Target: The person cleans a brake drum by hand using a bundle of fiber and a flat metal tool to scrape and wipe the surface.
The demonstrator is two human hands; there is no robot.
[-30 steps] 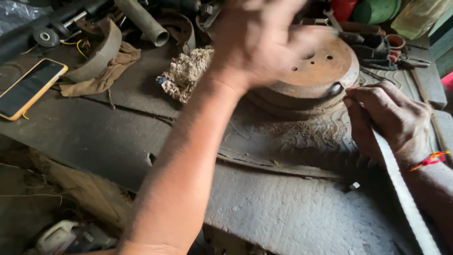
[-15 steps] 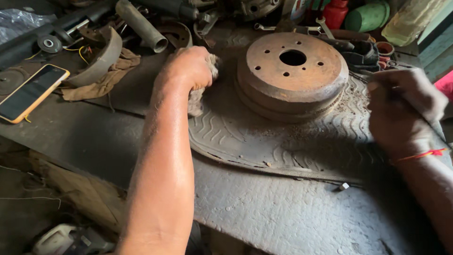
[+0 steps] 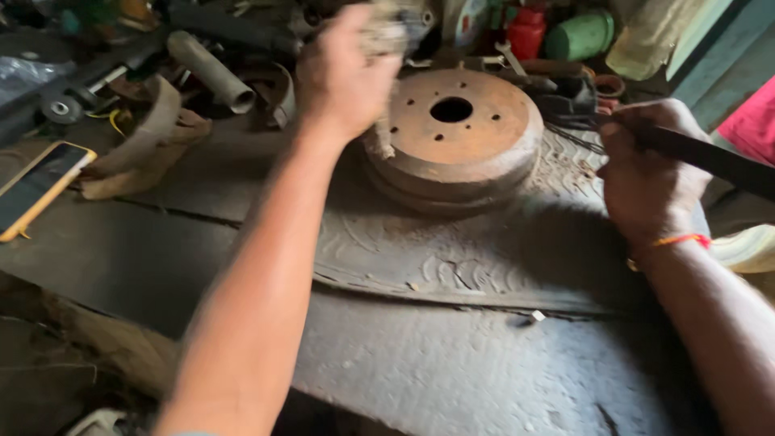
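I see the dark, dusty counter [image 3: 452, 371] filling most of my view, with a grey ribbed rubber mat [image 3: 484, 258] spread over its middle. On the far part of that mat sits the round rusty metal brake drum [image 3: 456, 133], flat face up with a centre hole and small bolt holes around it. My left hand [image 3: 349, 73] is raised over the drum's left edge, its fingers closed around a frayed pale wad of cleaning rag [image 3: 386, 36] whose loose end hangs down to the drum's rim. My right hand [image 3: 646, 173] sits just right of the drum, fingers wrapped tight around a long flat dark metal bar [image 3: 710, 161] that runs off to the right. Far left, a phone in a yellow case [image 3: 36, 190] lies on the counter, with a curved brake shoe [image 3: 149, 129] and a grey pipe [image 3: 211, 71] beyond it.
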